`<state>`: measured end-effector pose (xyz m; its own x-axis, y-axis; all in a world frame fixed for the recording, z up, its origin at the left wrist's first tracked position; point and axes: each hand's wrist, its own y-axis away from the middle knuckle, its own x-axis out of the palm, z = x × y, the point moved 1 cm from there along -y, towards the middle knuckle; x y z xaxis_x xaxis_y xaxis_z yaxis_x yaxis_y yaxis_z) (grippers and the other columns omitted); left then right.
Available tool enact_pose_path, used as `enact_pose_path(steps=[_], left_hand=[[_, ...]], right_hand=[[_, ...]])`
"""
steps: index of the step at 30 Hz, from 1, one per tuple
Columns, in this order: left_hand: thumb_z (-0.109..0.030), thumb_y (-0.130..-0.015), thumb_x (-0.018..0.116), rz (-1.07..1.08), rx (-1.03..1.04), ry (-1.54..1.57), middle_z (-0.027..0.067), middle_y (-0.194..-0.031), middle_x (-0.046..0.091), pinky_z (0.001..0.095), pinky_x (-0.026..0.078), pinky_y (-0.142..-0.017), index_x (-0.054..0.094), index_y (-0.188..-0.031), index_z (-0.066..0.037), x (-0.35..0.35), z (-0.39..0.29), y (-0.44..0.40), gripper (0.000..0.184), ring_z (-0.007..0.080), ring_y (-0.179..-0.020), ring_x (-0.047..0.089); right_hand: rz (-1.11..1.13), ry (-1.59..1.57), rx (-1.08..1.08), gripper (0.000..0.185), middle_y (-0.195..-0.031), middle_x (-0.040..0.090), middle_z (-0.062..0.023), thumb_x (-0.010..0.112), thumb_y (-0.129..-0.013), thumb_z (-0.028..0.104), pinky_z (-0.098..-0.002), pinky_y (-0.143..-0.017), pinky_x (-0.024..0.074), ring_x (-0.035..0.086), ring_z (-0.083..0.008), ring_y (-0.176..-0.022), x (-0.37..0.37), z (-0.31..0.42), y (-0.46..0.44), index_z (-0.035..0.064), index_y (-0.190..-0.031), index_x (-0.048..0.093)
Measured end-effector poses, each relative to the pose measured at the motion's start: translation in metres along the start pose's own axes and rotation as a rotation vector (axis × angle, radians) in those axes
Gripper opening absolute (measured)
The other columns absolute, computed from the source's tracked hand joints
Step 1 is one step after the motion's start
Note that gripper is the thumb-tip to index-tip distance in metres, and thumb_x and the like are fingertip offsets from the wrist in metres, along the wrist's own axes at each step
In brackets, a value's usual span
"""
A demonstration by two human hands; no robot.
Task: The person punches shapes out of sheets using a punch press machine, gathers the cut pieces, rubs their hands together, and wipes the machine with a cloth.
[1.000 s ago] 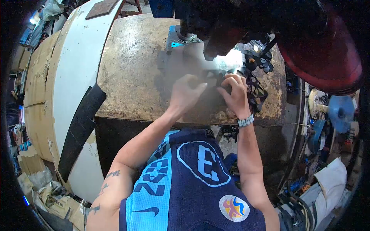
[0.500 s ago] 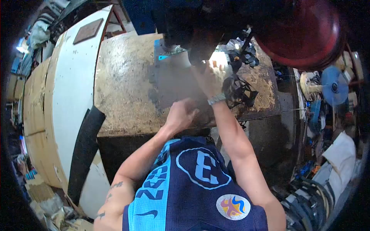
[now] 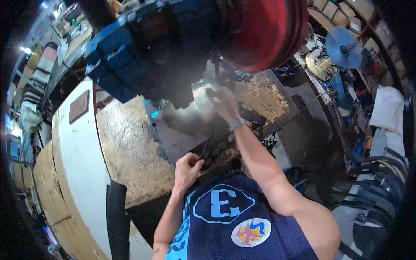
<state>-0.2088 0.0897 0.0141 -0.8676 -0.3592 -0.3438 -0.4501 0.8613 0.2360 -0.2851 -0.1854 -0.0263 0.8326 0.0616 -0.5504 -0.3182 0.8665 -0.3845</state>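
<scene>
"What do we see?"
"Left hand (image 3: 188, 170) curled near the dark sheet (image 3: 178, 142) on the table (image 3: 125, 145), right hand (image 3: 224, 102) stretched forward, well apart; we can't tell their grip."
"What blocks our view?"
"The machine (image 3: 156, 56), partly."

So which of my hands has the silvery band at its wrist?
Your right hand, farther forward, wears the silvery band; your left hand has a bare wrist.

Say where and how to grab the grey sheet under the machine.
Best bet: pinch the grey sheet at its near edge, beside the left hand, coming from the person's side. It looks thin and flat, and the machine overhangs its far part, so the near edge seems easiest to reach.
</scene>
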Motion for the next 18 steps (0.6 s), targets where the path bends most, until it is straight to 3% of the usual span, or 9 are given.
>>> enact_pose_path(steps=[1, 3, 4, 6, 7, 9, 12, 15, 18], left_hand=[[-0.010, -0.085, 0.073, 0.035, 0.000, 0.007, 0.0061, -0.069, 0.065, 0.0282, 0.048, -0.057, 0.065, -0.087, 0.004, 0.001, 0.002, 0.002, 0.017, 0.0111, -0.063, 0.059], [-0.011, -0.084, 0.074, 0.069, 0.050, -0.064, 0.0078, -0.079, 0.067, 0.0295, 0.050, -0.063, 0.065, -0.088, 0.002, 0.006, 0.006, 0.005, 0.016, 0.0130, -0.071, 0.062], [-0.011, -0.084, 0.075, 0.070, 0.097, -0.142, 0.0085, -0.086, 0.069, 0.0301, 0.050, -0.067, 0.065, -0.089, 0.001, 0.010, 0.005, 0.006, 0.016, 0.0138, -0.076, 0.063], [-0.008, -0.084, 0.073, 0.159, 0.009, -0.019, 0.0130, -0.119, 0.066, 0.0338, 0.051, -0.085, 0.063, -0.092, 0.000, 0.020, -0.003, 0.007, 0.015, 0.0195, -0.106, 0.062], [-0.007, -0.085, 0.072, 0.187, 0.008, 0.088, 0.0144, -0.127, 0.062, 0.0349, 0.050, -0.091, 0.062, -0.092, 0.001, 0.027, -0.011, 0.007, 0.014, 0.0218, -0.114, 0.060], [-0.006, -0.085, 0.071, 0.212, -0.004, 0.176, 0.0158, -0.136, 0.058, 0.0359, 0.049, -0.096, 0.061, -0.091, 0.002, 0.036, -0.030, 0.007, 0.014, 0.0241, -0.121, 0.058], [-0.003, -0.088, 0.068, 0.272, 0.001, 0.270, 0.0198, -0.147, 0.049, 0.0372, 0.047, -0.101, 0.058, -0.092, 0.003, 0.050, -0.069, 0.009, 0.012, 0.0270, -0.127, 0.055], [-0.003, -0.088, 0.069, 0.387, -0.016, 0.728, 0.0274, -0.148, 0.044, 0.0460, 0.046, -0.104, 0.056, -0.099, 0.001, 0.069, -0.108, 0.015, 0.018, 0.0369, -0.126, 0.055], [0.003, -0.091, 0.063, 0.651, -0.072, 0.886, 0.0232, -0.153, 0.038, 0.0401, 0.045, -0.105, 0.059, -0.103, 0.001, 0.087, -0.148, 0.020, 0.012, 0.0278, -0.132, 0.051]], right_hand=[[-0.056, -0.265, 0.101, 0.028, -0.081, 0.070, -0.0133, 0.076, -0.074, 0.016, -0.0351, -0.068, 0.0537, 0.068, -0.0218, -0.073, -0.023, -0.005, -0.002, -0.0013, -0.092, 0.066], [-0.030, -0.400, 0.429, 0.027, -0.079, 0.068, -0.0093, 0.076, -0.076, 0.014, -0.0322, -0.067, 0.0530, 0.064, -0.0179, -0.071, -0.062, -0.021, -0.020, -0.0034, -0.093, 0.064], [-0.105, -0.316, 0.413, 0.028, -0.081, 0.068, -0.0097, 0.077, -0.077, 0.015, -0.0337, -0.067, 0.0534, 0.064, -0.0191, -0.070, -0.063, -0.038, -0.040, -0.0030, -0.093, 0.063], [0.103, -0.428, 0.635, 0.029, -0.079, 0.068, -0.0096, 0.076, -0.082, 0.020, -0.0359, -0.068, 0.0538, 0.064, -0.0211, -0.068, -0.079, -0.054, -0.081, -0.0021, -0.095, 0.063], [0.098, -0.444, 0.640, 0.029, -0.079, 0.068, -0.0096, 0.076, -0.082, 0.020, -0.0359, -0.068, 0.0538, 0.064, -0.0211, -0.068, -0.069, -0.083, -0.098, -0.0021, -0.095, 0.063], [-0.015, -0.212, 0.288, 0.029, -0.073, 0.066, -0.0096, 0.072, -0.086, 0.026, -0.0377, -0.065, 0.0531, 0.064, -0.0218, -0.064, -0.046, -0.139, -0.114, -0.0013, -0.088, 0.063], [-0.169, -0.170, 0.081, 0.040, -0.063, 0.059, -0.0091, 0.068, -0.091, 0.036, -0.0380, -0.055, 0.0475, 0.058, -0.0211, -0.056, -0.097, -0.109, -0.077, 0.0005, -0.073, 0.060], [-0.050, -0.137, 0.423, 0.052, -0.051, 0.051, -0.0058, 0.068, -0.092, 0.041, -0.0346, -0.046, 0.0356, 0.043, -0.0172, -0.045, -0.151, -0.122, 0.030, 0.0033, -0.060, 0.052], [0.520, -0.665, 1.247, 0.072, -0.056, 0.062, -0.0056, 0.047, -0.093, 0.071, -0.0271, -0.043, 0.0423, 0.059, -0.0161, -0.047, -0.195, -0.095, 0.138, 0.0064, -0.064, 0.060]])
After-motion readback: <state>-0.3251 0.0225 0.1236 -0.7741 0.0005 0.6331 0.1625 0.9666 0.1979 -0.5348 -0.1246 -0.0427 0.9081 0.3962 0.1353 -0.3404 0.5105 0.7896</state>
